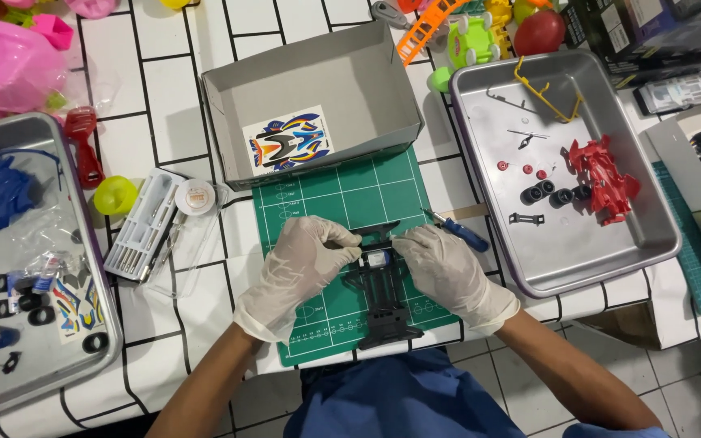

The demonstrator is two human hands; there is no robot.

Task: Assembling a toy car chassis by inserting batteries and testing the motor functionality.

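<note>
Both my hands wear white gloves and meet over a black toy car chassis [383, 304] lying on a green cutting mat [350, 195]. My left hand [306, 259] grips the chassis's front end from the left. My right hand [440, 264] grips it from the right, fingertips by a small silver and blue motor [377, 258] seated in the frame. A blue-handled screwdriver [460, 230] lies on the mat just beyond my right hand.
A grey cardboard box [318, 89] holding a sticker sheet [290, 143] stands behind the mat. A metal tray [651, 235] at right holds a red car body [602, 178], black wheels and small parts. Another tray [83, 243] at left holds blue parts and wheels. A tool set [144, 223] lies at left.
</note>
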